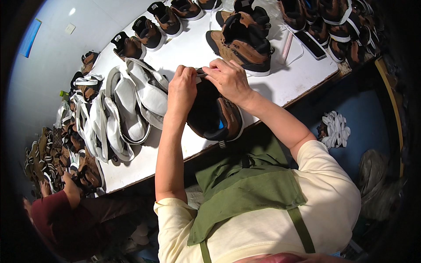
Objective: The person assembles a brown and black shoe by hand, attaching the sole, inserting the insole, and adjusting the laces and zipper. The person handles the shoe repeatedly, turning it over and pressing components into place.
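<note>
A brown and black high-top shoe (230,115) stands on the white table's near edge, its heel end toward me. A patch of blue shows inside its dark opening. My left hand (182,87) and my right hand (229,79) meet above its far end, both with fingers closed. Between them they pinch a dark flap with a small pale label, which looks like the shoe's tongue; the fingertips partly hide it. Left of my left hand lie several white shoe soles (127,103) with stitched dark rims. Just beyond my right hand stands another brown and black shoe (245,48).
More shoes (147,33) line the table's (193,44) far edge. A shoe pile (333,26) and a dark phone-like slab (310,44) are at the right. Another person's sleeve (50,215) and hand show at lower left beside heaped shoes (85,171). White pieces (335,129) lie low at right.
</note>
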The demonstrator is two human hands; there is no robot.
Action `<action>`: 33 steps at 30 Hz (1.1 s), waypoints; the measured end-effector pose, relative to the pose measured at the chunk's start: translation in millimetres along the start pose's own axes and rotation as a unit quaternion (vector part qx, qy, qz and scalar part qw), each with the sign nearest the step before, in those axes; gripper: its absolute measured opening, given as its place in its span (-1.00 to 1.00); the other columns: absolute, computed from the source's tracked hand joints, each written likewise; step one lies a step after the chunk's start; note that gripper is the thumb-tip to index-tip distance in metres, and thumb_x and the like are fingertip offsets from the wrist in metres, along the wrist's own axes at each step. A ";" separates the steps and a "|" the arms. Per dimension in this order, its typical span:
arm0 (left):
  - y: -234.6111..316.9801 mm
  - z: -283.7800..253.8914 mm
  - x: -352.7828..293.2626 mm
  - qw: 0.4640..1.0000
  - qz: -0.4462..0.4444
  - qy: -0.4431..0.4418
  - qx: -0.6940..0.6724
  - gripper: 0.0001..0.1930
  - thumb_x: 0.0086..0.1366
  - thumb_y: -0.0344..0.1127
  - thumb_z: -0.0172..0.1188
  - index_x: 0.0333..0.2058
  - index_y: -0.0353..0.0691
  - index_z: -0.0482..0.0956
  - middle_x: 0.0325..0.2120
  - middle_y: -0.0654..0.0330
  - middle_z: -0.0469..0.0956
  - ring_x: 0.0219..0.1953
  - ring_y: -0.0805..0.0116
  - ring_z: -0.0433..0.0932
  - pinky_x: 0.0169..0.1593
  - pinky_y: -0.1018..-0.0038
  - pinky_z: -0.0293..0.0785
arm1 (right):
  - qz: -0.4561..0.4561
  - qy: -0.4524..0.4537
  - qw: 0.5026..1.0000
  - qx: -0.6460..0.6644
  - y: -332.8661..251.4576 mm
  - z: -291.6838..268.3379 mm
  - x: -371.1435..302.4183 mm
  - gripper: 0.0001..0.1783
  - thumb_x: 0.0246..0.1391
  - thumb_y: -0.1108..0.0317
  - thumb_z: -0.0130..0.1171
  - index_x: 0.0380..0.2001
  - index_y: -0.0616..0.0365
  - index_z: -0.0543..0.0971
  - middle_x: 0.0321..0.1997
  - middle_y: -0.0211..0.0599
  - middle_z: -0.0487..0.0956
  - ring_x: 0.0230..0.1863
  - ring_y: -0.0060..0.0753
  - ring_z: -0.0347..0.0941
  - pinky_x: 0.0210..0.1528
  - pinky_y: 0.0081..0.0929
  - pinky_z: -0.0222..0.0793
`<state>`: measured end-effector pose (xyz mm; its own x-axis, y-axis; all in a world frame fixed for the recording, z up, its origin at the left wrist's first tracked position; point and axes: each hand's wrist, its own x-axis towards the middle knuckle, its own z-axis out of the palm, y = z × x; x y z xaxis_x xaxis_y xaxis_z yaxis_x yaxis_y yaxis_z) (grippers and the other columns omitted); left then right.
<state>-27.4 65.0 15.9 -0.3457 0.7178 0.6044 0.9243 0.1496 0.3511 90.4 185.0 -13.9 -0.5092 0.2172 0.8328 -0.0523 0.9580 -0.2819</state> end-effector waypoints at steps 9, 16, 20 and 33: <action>-0.7 0.8 -0.9 1.000 -0.004 -0.007 0.010 -0.97 0.21 -0.51 0.14 -0.35 -0.33 0.52 -0.42 0.00 0.48 -0.41 -0.04 0.53 -0.33 0.26 0.46 | -0.011 0.022 1.000 0.001 3.4 5.8 -1.3 -0.78 -0.12 0.43 0.37 -0.31 0.09 0.68 -0.41 -0.46 0.52 -0.42 -0.42 0.48 -0.36 -0.43 0.29; 1.0 0.1 -0.8 0.999 -0.010 -0.015 0.028 -0.96 0.23 -0.50 0.13 -0.35 -0.34 0.51 -0.41 -0.01 0.48 -0.40 -0.06 0.53 -0.32 0.24 0.46 | -0.021 0.034 0.999 0.004 6.9 10.4 -1.8 -0.85 -0.08 0.44 0.34 -0.35 0.09 0.68 -0.43 -0.45 0.52 -0.43 -0.43 0.48 -0.40 -0.43 0.28; 0.4 1.0 -0.6 1.000 -0.008 -0.016 0.024 -0.96 0.23 -0.49 0.13 -0.35 -0.34 0.51 -0.41 -0.01 0.48 -0.40 -0.07 0.53 -0.31 0.23 0.46 | -0.035 0.044 0.998 0.006 9.6 10.6 -2.4 -0.88 -0.07 0.44 0.34 -0.38 0.09 0.68 -0.45 -0.44 0.52 -0.45 -0.42 0.48 -0.42 -0.44 0.28; -7.8 -2.6 -4.9 0.993 -0.057 0.036 -0.098 -0.95 0.20 -0.55 0.16 -0.34 -0.34 0.49 -0.42 0.02 0.50 -0.43 0.07 0.53 -0.34 0.35 0.45 | 0.220 0.074 0.947 0.220 10.8 -0.5 -14.2 -0.76 0.16 0.35 0.22 -0.12 0.19 0.58 -0.28 -0.34 0.52 -0.35 -0.50 0.48 -0.26 -0.55 0.41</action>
<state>-33.3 58.5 12.1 -0.4632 0.6518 0.6004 0.8322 0.0870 0.5476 97.6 192.5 -28.5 -0.4399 0.6330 0.6371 -0.2329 0.6047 -0.7616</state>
